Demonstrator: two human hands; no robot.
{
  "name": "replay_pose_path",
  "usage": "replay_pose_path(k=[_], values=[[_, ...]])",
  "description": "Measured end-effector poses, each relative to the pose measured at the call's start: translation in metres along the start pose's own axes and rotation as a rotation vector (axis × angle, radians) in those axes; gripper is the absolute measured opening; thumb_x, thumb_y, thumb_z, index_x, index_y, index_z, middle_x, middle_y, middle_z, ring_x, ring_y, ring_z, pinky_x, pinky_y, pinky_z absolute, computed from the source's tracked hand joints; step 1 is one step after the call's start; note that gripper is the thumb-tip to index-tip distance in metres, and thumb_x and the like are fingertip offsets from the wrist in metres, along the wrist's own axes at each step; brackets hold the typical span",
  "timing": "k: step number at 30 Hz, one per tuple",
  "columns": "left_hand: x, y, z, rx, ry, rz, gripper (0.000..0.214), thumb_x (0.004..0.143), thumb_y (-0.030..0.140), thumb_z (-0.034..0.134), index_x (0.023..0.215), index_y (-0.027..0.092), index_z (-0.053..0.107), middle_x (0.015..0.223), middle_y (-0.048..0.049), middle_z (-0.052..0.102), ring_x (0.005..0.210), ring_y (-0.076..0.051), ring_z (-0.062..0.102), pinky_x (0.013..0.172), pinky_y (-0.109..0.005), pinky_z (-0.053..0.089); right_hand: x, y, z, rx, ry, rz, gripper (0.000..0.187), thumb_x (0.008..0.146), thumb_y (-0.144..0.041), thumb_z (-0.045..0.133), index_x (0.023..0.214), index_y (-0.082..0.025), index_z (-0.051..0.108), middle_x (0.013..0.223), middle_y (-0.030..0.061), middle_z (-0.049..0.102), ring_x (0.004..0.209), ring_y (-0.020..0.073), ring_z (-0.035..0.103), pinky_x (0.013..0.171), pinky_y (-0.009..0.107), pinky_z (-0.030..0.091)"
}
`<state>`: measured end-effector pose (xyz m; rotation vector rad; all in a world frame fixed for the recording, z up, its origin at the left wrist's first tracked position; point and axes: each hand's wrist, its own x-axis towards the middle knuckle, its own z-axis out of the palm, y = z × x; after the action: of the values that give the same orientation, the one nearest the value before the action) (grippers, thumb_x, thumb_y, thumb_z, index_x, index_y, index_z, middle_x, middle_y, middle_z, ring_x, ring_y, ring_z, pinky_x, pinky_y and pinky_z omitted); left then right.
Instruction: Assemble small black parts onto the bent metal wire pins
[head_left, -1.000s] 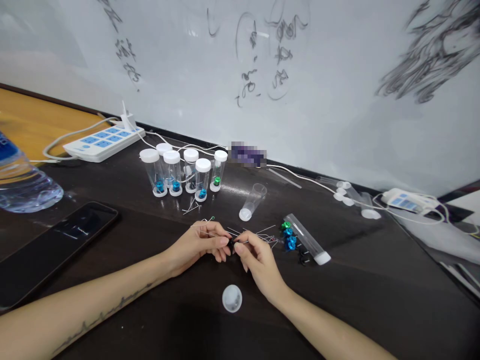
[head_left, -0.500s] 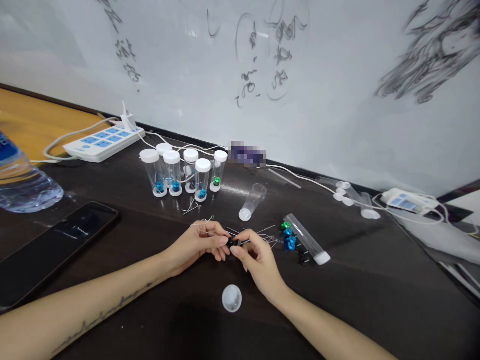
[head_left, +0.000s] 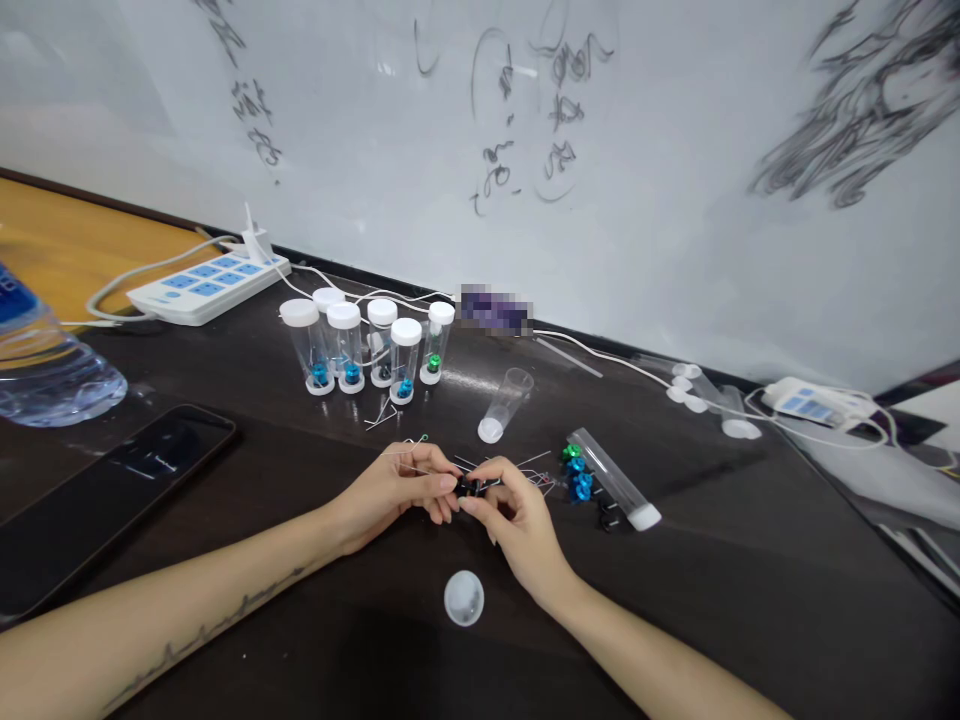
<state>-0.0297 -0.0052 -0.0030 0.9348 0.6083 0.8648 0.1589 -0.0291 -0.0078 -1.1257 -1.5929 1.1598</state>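
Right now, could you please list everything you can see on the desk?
Capped vials: six, clear, white caps, back centre.
Open vial: one, clear, lying beyond the hands.
Long tube: one, clear, lying right of hands.
Beads: several, blue and green, beside long tube.
Loose cap: one, white, between the forearms.
Phone: one, black, left.
Water bottle: one, clear, far left.
Power strip: one, white, back left.
Small black piece: one, black, between fingertips.
Left hand, right hand: both pinching it.

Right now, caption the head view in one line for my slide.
Left hand and right hand pinch a small black piece between them over a dark table, capped vials standing behind.
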Motion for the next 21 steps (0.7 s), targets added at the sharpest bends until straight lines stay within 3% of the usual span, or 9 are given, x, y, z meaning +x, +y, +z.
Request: replay_pose_path(k=[7,12,15,21], values=[[-0.0002,-0.0001,0.0003,-0.008,0.0,-0.009,0.013,0.077,0.021,0.072,0.084,0.011,0.067,0.069,-0.0067,0.073,0.058,-0.013,0.066,0.054,-0.021,0.051,0.0,-0.0039,-0.0008,-0.012,-0.051,0.039,0.017,0.088,-0.037,0.061,0.087,-0.02,0.057,0.056,-0.0072,0.042,0.047,0.0092,0.037,0.045,0.022,0.029],[0.0008,0.0009,0.0007,-0.004,0.0,0.004,0.013,0.077,0.02,0.072,0.084,0.01,0.067,0.068,-0.0059,0.072,0.057,-0.013,0.066,0.054,-0.021,0.051,0.0004,-0.0015,-0.0007,-0.008,-0.007,-0.013,0.015,0.084,-0.03,0.067,0.091,-0.021,0.057,0.072,-0.0041,0.052,0.049,0.0082,0.04,0.046,0.022,0.031],[0.0009,0.0006,0.0004,-0.011,-0.003,-0.004,0.012,0.078,0.019,0.071,0.084,0.01,0.067,0.068,-0.0058,0.073,0.057,-0.013,0.066,0.054,-0.02,0.052,0.0,-0.0015,-0.001,0.009,-0.041,0.012,0.015,0.086,-0.032,0.066,0.088,-0.02,0.057,0.061,-0.0064,0.048,0.047,0.0083,0.039,0.046,0.021,0.029],[-0.0003,-0.001,0.0001,-0.012,-0.02,-0.012,0.011,0.078,0.018,0.071,0.084,0.01,0.067,0.07,-0.0069,0.074,0.056,-0.012,0.066,0.054,-0.02,0.053,-0.0001,-0.0047,-0.0016,-0.003,-0.112,0.008,0.033,0.095,-0.039,0.05,0.072,-0.017,0.054,0.058,-0.0038,0.051,0.046,0.0077,0.04,0.048,0.022,0.03]])
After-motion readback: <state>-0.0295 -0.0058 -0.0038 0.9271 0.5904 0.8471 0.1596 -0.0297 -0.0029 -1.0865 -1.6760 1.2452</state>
